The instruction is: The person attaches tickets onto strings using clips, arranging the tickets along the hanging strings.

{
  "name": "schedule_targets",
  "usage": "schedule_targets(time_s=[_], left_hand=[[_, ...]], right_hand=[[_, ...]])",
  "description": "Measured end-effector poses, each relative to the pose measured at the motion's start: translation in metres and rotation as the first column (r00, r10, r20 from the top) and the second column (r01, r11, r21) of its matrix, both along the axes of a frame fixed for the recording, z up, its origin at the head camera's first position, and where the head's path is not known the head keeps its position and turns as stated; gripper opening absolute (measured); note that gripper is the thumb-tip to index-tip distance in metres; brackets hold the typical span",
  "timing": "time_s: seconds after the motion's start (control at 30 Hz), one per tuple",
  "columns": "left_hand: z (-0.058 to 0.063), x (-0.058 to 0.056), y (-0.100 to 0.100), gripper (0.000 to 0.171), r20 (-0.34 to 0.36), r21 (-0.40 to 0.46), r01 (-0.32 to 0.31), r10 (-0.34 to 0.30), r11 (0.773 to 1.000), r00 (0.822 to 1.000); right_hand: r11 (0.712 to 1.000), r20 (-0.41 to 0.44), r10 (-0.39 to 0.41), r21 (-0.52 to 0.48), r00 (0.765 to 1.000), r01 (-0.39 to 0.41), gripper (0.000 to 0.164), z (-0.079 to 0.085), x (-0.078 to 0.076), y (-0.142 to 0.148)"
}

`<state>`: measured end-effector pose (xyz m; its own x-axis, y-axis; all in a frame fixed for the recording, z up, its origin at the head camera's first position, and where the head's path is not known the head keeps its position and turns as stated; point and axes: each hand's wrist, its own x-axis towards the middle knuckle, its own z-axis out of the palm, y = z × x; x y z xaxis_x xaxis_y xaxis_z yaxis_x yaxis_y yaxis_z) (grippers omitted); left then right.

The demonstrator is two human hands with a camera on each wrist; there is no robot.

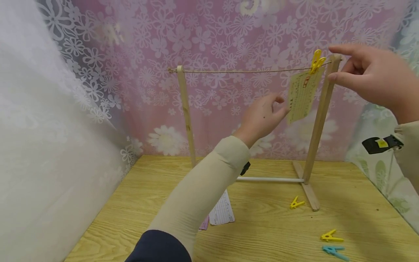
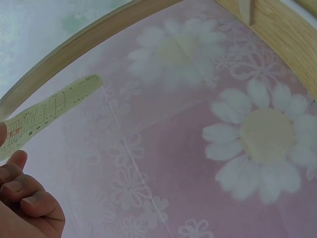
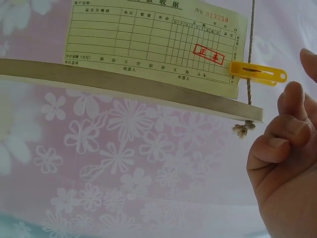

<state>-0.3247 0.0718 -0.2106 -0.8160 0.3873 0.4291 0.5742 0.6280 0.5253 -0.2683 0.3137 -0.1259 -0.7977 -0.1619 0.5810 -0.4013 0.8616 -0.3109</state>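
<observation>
A pale yellow receipt slip (image 1: 302,95) with a red stamp hangs from the twine (image 1: 242,71), gripped by a yellow clothespin (image 1: 316,62) near the right post. My right hand (image 1: 376,74) is beside the top of that post, thumb and index finger spread apart with nothing between them. In the right wrist view, the clothespin (image 3: 258,73) stands clear of my fingertips. My left hand (image 1: 263,114) is at the slip's left edge, fingers loosely bent. Its thumb tip is at the paper's edge; whether it touches cannot be made out.
The twine runs between two wooden posts (image 1: 186,120), joined low down by a white rod (image 1: 271,179). Two loose yellow clothespins (image 1: 296,202) and a blue one (image 1: 335,251) lie on the wooden table (image 1: 262,233). A white slip (image 1: 222,209) and a pink slip (image 1: 204,223) lie partly behind my left sleeve.
</observation>
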Motion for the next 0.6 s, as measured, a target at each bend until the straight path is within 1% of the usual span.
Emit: schedule_targets(time_s=[0.1,0.23,0.33,0.37,0.47,0.57,0.6], left_hand=[[-0.007,0.003,-0.01,0.039,-0.013,-0.004,0.036,-0.036,0.999,0.999],[-0.015,0.005,-0.024,0.045,-0.037,-0.001,0.091,-0.091,0.996,0.995],[-0.021,0.007,-0.035,0.049,-0.044,-0.021,0.117,-0.117,0.993,0.992],[-0.023,0.008,-0.04,0.05,-0.046,-0.031,0.123,-0.125,0.992,0.991],[-0.029,0.012,-0.052,0.052,-0.023,-0.051,0.138,-0.14,0.989,0.99],[-0.035,0.017,-0.063,0.052,-0.014,-0.059,0.157,-0.158,0.986,0.987],[-0.037,0.019,-0.066,0.052,-0.006,-0.058,0.164,-0.164,0.985,0.986]], right_hand=[[1.0,-0.001,0.002,-0.006,1.0,-0.002,0.067,-0.008,0.001,0.003],[0.999,0.007,0.033,-0.025,0.999,-0.033,0.066,-0.019,0.002,0.009],[0.999,0.021,0.039,-0.008,0.999,-0.039,0.066,-0.027,0.004,0.009],[0.999,0.026,0.036,0.013,0.999,-0.036,0.066,-0.03,0.005,0.009],[0.998,0.036,0.03,0.051,0.999,-0.032,0.065,-0.039,0.006,0.009],[0.997,0.062,0.067,0.033,0.996,-0.07,0.063,-0.05,0.008,0.011],[0.996,0.072,0.083,0.012,0.994,-0.084,0.062,-0.054,0.009,0.011]])
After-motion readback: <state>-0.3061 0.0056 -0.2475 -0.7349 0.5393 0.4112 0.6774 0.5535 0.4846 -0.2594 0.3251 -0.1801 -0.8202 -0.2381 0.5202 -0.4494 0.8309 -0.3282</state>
